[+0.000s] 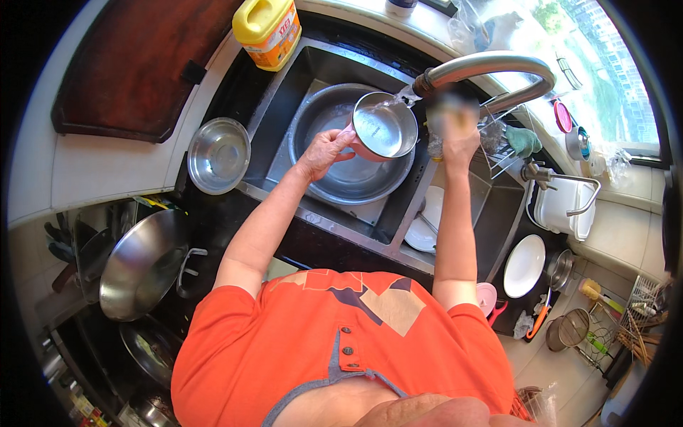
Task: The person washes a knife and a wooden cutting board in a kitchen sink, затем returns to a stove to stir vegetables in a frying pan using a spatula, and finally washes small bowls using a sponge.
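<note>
My left hand [326, 153] grips a pink bowl or cup with a metal inside [378, 127] by its near left rim, thumb on top. It is tilted above a wide metal basin [352, 179] in the larger sink bay. Water runs into it from the curved metal faucet [496, 61]. My right hand [460, 136] is raised beside the faucet's base, above the divider between the bays; its fingers are blurred, so what it holds or touches cannot be told. A white plate [423, 227] with a metal utensil lies in the smaller bay.
A yellow detergent jug [269, 34] stands behind the sink, a metal bowl [219, 156] at its left. A wire rack [504, 139] with a green cloth is right of the faucet. A white oval dish [524, 266] lies right; a large wok [140, 267] sits left.
</note>
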A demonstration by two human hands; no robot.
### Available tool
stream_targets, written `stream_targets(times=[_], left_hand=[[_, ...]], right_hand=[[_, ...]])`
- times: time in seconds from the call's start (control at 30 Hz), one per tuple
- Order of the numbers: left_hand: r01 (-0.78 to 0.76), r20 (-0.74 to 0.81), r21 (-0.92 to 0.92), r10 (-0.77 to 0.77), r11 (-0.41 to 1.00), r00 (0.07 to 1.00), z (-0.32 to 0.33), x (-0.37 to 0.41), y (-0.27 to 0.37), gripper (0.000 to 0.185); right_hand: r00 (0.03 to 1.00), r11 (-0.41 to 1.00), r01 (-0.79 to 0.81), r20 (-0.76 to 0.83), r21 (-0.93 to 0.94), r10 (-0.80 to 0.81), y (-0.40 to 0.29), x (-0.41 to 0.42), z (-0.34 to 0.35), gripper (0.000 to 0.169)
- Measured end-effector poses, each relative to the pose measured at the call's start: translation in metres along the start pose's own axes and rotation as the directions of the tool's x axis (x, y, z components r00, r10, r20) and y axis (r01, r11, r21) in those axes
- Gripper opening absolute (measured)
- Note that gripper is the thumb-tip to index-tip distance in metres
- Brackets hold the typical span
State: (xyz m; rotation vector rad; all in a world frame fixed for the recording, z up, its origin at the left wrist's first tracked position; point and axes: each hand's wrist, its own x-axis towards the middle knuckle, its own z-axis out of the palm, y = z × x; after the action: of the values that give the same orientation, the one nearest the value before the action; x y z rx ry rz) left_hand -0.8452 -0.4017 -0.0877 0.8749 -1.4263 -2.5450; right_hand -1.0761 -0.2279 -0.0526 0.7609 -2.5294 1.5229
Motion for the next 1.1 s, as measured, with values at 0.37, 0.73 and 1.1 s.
stream_targets(times=[0.37,0.73,1.1], left_hand=[[-0.194,-0.092,0.207,0.216,0.959,0.972,0.002,0.01,-0.005,0.024],[0.002,0.102,0.207,-0.023,0.978,0.994,-0.001,-0.011,0.041,0.032],[-0.005,0.291,0.256,-0.072,0.967,0.954,-0.003,-0.012,0.078,0.035]], right_hand=[[0.544,0.913,-0.152,0.803,0.379,-0.243,-0.049,-0.047,0.075,0.033],[0.301,0.202,0.953,0.758,-0.224,-0.579,-0.033,0.007,0.053,0.015],[-0.035,0.116,0.958,0.508,0.262,-0.86,-0.103,0.039,0.081,0.046]])
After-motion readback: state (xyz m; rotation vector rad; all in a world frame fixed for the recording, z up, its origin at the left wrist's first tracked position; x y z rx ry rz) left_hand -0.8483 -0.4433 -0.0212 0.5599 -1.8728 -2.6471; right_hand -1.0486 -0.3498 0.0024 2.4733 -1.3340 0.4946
